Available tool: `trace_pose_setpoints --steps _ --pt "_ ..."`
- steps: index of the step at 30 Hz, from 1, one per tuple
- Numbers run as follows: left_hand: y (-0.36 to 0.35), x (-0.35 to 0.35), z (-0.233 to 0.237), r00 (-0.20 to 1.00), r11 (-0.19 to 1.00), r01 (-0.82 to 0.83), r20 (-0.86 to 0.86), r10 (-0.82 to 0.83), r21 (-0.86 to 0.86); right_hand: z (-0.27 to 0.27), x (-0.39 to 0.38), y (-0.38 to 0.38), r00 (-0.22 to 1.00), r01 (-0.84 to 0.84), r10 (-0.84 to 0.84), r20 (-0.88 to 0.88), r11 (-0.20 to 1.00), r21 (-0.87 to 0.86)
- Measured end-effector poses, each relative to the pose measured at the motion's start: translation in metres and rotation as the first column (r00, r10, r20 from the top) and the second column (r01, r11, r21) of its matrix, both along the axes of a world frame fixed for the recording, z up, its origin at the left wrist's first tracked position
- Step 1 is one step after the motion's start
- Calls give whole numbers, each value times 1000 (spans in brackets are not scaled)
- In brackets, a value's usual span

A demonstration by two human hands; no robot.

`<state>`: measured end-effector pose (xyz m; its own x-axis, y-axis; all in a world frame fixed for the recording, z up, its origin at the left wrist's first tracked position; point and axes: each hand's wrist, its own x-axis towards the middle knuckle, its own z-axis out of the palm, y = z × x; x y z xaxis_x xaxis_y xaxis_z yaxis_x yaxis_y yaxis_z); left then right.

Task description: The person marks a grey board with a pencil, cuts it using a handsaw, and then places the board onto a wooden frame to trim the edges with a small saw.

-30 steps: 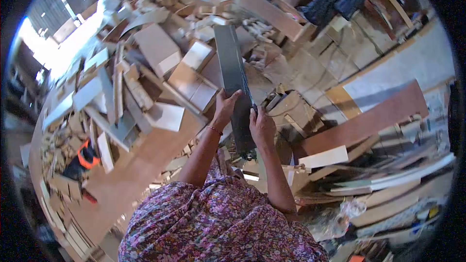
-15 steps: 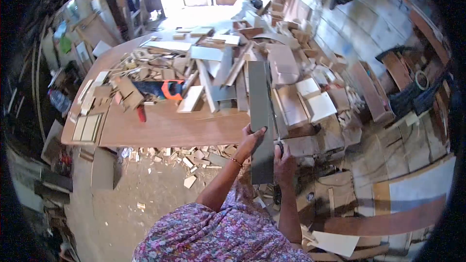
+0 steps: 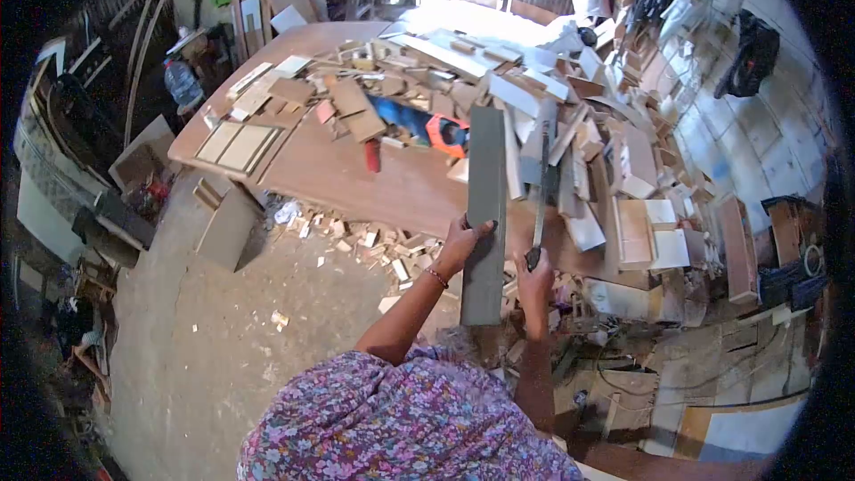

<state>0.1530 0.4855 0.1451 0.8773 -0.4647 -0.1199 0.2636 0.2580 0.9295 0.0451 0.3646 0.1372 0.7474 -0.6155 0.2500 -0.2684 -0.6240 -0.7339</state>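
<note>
My left hand [image 3: 460,248] is closed around the left edge of a long grey-brown board [image 3: 485,174], thumb lying across its face. The board stands almost upright in front of me. To its right, my right hand [image 3: 534,281] grips the dark handle of a long, narrow-bladed tool [image 3: 540,187]. Its blade points up and away, roughly parallel to the board, with a gap between them. Beyond the board, a handsaw [image 3: 441,132] with an orange and black handle lies among wood offcuts, its blade partly covered.
A brown tabletop [image 3: 343,191] carries a heap of wood offcuts [image 3: 392,80], a red-handled item [image 3: 372,157] and light panels [image 3: 236,146]. Scraps [image 3: 374,245] litter the floor below its front edge. A water bottle [image 3: 183,83] is at left, and a wooden box [image 3: 736,249] at right.
My view has swung left, so the table and heap sit further right. The blade, close beside the board before, is now further from it, my right hand having shifted right.
</note>
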Motion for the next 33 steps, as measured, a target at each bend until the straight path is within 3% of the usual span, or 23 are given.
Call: trace_pose_setpoints --steps 1,3,4,7,8,9,11,13,15,17,19,21,23,25,29,31,33 --pt "16 -1 0 999 1000 27 -24 -27 13 -2 6 17 1000 -17 17 -15 1000 1" --pt "43 3 -9 998 998 21 50 -24 58 0 33 46 976 -162 120 184 959 234" --pt "57 8 -9 991 993 35 125 -48 110 -9 48 57 963 -203 141 228 939 277" --pt "96 21 -3 990 989 43 127 -61 140 -12 85 98 944 -244 135 301 899 363" --pt "108 30 -8 993 993 24 111 -37 114 -9 91 110 956 -260 118 269 763 591" --pt "121 36 -8 994 993 17 104 -29 120 -12 103 122 957 -262 123 263 757 599" --pt "146 46 -11 994 991 -68 95 58 116 -21 123 143 937 -331 121 327 600 728" --pt "171 52 -4 995 989 -100 31 98 105 -5 134 165 934 -355 177 311 568 743" --pt "196 62 -12 989 989 -146 -28 147 25 15 143 186 939 -298 274 209 346 890" --pt "223 68 -17 988 987 -153 -22 154 48 -3 161 196 899 -324 394 192 302 896" --pt "238 73 -24 969 969 -238 -53 242 72 23 166 221 911 -101 411 21 174 979" --pt "245 76 -26 940 941 -325 -78 332 90 9 178 230 895 -188 440 73 224 956" --pt "245 81 -26 923 924 -379 -58 381 44 -26 201 237 889 -304 400 225 147 941" --pt "245 92 -29 902 903 -428 -43 430 38 -33 215 236 824 -452 470 317 207 868" --pt "230 113 -28 883 882 -467 -90 461 -64 -12 237 225 852 -340 463 243 138 930" --pt "221 124 -28 880 876 -474 -91 466 -90 -19 254 217 832 -344 459 312 -13 939" --pt "214 137 -29 864 866 -497 -131 486 -62 -8 263 207 830 -327 479 287 0 945"
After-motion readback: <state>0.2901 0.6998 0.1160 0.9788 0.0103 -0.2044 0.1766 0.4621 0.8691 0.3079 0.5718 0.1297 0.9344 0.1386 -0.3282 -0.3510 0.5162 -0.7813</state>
